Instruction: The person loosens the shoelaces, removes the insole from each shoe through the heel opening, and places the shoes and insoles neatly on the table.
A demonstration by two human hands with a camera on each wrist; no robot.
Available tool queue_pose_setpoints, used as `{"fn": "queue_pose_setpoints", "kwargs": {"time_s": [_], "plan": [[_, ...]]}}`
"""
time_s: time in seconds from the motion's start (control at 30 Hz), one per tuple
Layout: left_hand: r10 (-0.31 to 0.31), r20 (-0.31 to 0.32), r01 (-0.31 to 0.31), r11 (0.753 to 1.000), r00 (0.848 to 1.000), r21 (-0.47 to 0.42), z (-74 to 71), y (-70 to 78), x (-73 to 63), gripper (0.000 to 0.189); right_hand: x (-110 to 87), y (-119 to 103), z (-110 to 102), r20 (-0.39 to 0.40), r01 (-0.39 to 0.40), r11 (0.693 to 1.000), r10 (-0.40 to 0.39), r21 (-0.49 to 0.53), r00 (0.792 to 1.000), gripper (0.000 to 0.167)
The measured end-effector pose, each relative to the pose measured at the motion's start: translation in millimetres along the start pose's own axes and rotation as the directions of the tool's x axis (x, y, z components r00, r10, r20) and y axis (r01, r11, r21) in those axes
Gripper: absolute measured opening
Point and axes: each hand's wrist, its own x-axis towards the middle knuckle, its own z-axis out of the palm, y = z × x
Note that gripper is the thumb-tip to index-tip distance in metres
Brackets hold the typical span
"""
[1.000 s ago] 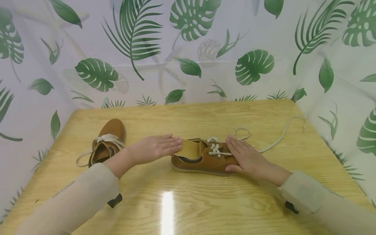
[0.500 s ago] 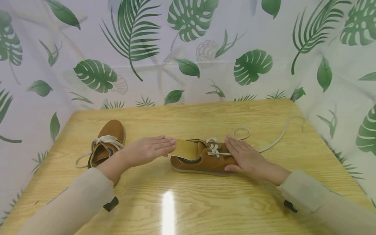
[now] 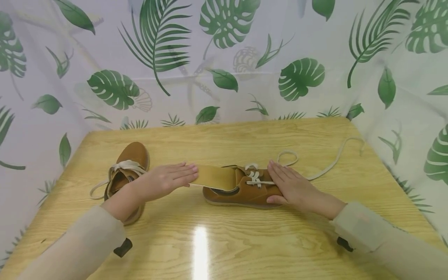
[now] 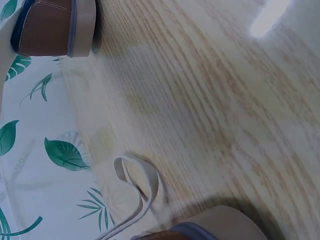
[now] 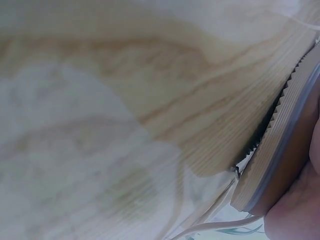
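Note:
In the head view a brown lace-up shoe (image 3: 245, 198) lies on its sole, heel toward the left. A yellowish insole (image 3: 215, 177) sticks out of its opening, front end still inside. My left hand (image 3: 164, 179) pinches the insole's outer end, fingers on top, thumb hidden beneath. My right hand (image 3: 297, 190) holds the toe end, fingers across the top and thumb along the near side. From the right wrist the shoe's ridged sole edge (image 5: 272, 145) shows beside the hand. White laces (image 3: 254, 177) are threaded at the shoe's throat.
Another brown shoe (image 3: 134, 153), its lace tied in a bow, stands at the left, partly behind my left forearm. A loose lace end (image 3: 332, 165) trails right across the wooden table (image 3: 224, 144). A leaf-printed cloth (image 3: 245, 85) hangs at the back and sides.
My left hand has moved leftward, drawing the insole farther out of the shoe. The right hand and the shoe have stayed in place.

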Motion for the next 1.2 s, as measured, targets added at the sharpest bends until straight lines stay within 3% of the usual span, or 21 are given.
{"fn": "queue_pose_setpoints", "kwargs": {"time_s": [0.2,0.57,0.8,0.9,1.1,1.2], "plan": [[-0.084,0.066,0.089,0.994,0.994,-0.070,-8.5,3.6,-9.3,0.036,0.6,1.4,2.3,0.002,-0.008,1.000,0.008,-0.008,1.000,0.090],[-0.026,-0.008,0.026,1.000,1.000,-0.006,-17.1,4.6,-18.9,0.042,0.8,1.1,-1.0,0.001,-0.004,1.000,0.004,0.007,1.000,0.089],[-0.023,-0.030,0.024,0.999,0.999,0.037,-21.1,6.2,-25.9,0.041,-0.3,2.2,0.7,-0.002,0.003,1.000,-0.003,0.008,1.000,0.090],[-0.027,-0.025,0.029,0.995,0.999,0.096,-22.7,7.0,-28.5,0.042,-1.5,3.0,1.1,0.000,-0.005,1.000,0.005,0.002,1.000,0.089],[-0.089,0.056,0.075,0.971,0.994,0.225,-33.5,14.3,-34.0,0.043,-2.2,2.3,0.7,-0.002,-0.008,1.000,0.008,-0.008,1.000,0.089],[-0.132,0.144,0.056,0.895,0.981,0.443,-41.4,19.3,-40.0,0.044,-1.3,0.2,0.8,-0.001,0.003,1.000,-0.003,-0.007,1.000,0.089]]}}
